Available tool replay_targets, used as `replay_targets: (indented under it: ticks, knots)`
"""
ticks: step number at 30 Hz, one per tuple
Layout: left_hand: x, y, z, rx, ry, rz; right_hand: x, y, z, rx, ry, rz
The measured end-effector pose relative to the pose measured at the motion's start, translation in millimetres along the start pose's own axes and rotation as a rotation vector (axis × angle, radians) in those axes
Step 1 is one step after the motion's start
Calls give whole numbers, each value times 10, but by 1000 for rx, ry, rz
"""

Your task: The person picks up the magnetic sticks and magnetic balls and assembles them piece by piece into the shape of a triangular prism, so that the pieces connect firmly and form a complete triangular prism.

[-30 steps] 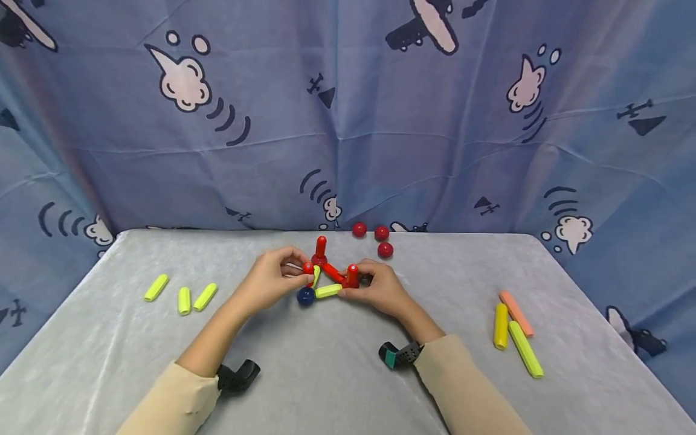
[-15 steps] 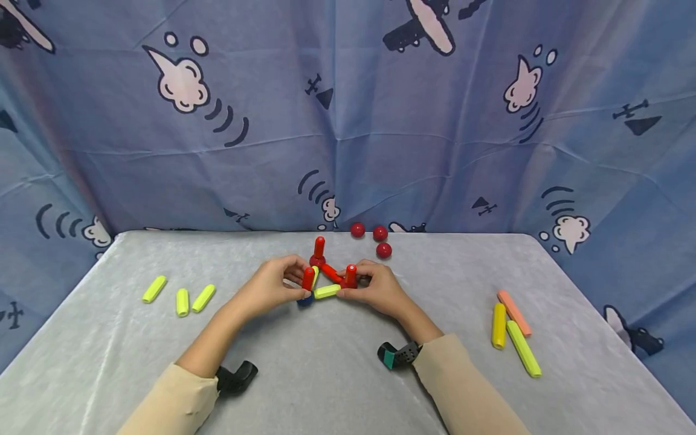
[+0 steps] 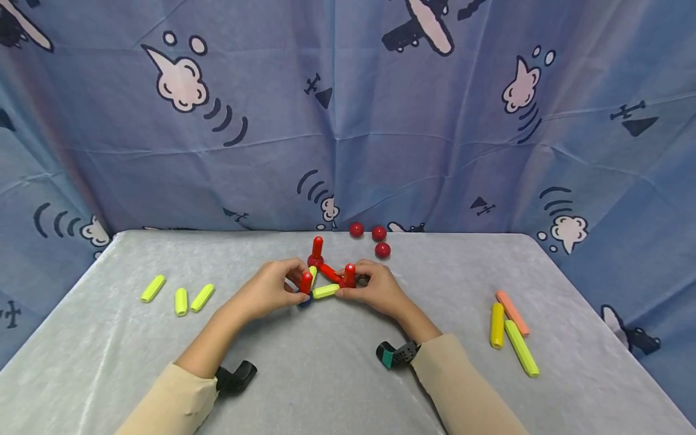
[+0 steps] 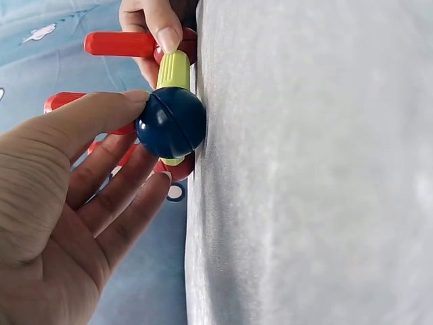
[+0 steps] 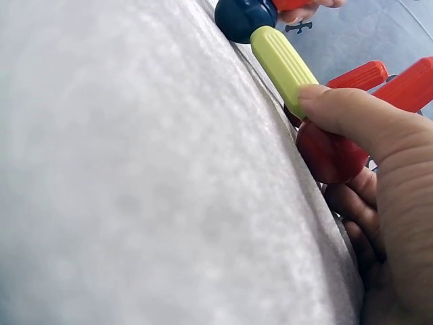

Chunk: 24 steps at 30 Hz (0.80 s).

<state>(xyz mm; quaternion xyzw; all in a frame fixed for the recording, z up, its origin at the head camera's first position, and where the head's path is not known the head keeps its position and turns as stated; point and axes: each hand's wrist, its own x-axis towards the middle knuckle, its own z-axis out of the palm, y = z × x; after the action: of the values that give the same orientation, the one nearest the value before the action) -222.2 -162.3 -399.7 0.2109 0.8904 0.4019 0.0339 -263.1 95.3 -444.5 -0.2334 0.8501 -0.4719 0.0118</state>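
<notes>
In the head view, balls and short rods form a small triangular frame at the table's middle. My left hand [image 3: 274, 287] pinches an upright red rod [image 3: 306, 283] at the blue ball [image 4: 171, 122]; the thumb touches the ball's side in the left wrist view. My right hand [image 3: 377, 287] grips the near right corner, a dark red ball [image 5: 331, 152], with the thumb on the end of the yellow-green rod [image 5: 281, 64]. That rod joins the blue ball to the red one. Another upright red rod [image 3: 350, 275] rises from the held red ball. The far red ball [image 3: 315, 260] also bears an upright red rod [image 3: 318, 246].
Behind the frame lie three loose red balls [image 3: 382, 250]. Short yellow-green rods [image 3: 181, 301] lie at the left of the grey-covered table [image 3: 326, 374]. At the right are a yellow rod [image 3: 497, 326], an orange rod [image 3: 513, 313] and a long yellow-green rod [image 3: 521, 348].
My left hand has lowered with its red rod from above and behind the blue ball onto it, now covering much of the ball in the head view. The right hand keeps its hold.
</notes>
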Motion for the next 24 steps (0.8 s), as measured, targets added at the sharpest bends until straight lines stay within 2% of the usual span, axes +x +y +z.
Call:
replay_targets:
  ticks: [12, 17, 24]
  knots:
    - [-19, -14, -26, 66, -23, 17, -3, 2, 6, -26, 1, 7]
    - [-21, -35, -10, 67, -8, 26, -25, 16, 3, -19, 2, 16]
    - [-4, -94, -5, 57, 50, -10, -5, 5, 12, -17, 10, 7]
